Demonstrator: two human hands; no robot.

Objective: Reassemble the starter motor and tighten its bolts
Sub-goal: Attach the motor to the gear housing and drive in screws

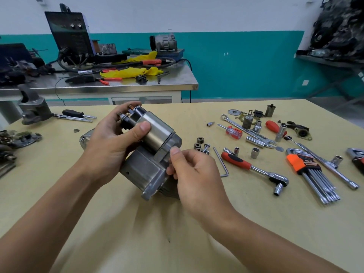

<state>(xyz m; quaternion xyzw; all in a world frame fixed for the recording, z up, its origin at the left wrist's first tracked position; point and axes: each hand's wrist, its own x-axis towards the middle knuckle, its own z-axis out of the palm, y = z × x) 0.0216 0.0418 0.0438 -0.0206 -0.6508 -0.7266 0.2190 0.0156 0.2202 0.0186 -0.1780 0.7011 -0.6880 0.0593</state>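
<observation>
Bare tan worktop nearest the camera, both forearms reaching in over it. Starter motor held tilted at the worktop's middle, between the two hands. Its lower corner is at or just above the surface, cannot tell which.

Right hand: fingers curled, thumb tip pressed on the housing flange, pinching the motor's right edge. Whether a small part sits under the fingers cannot be told. Left hand: wrapped round the solenoid on the upper side, thumb across the cylinder, fingers behind the terminal end. Both hands clamped on the same unit, close together but not touching.

Right of the motor, on the worktop: a loose hex key, small gears just beyond it, and a ratchet wrench with a red and black grip. A hex key set in an orange holder lies further right, with a loose socket nearby. Beyond these lie a red clear-handled screwdriver, a spanner and small metal parts. Far left on the worktop: a black-handled screwdriver and a grey vise.

Behind is a steel bench carrying yellow cloth, pliers, cables, a dark welding machine and a compressor. Teal and white wall at the back.
</observation>
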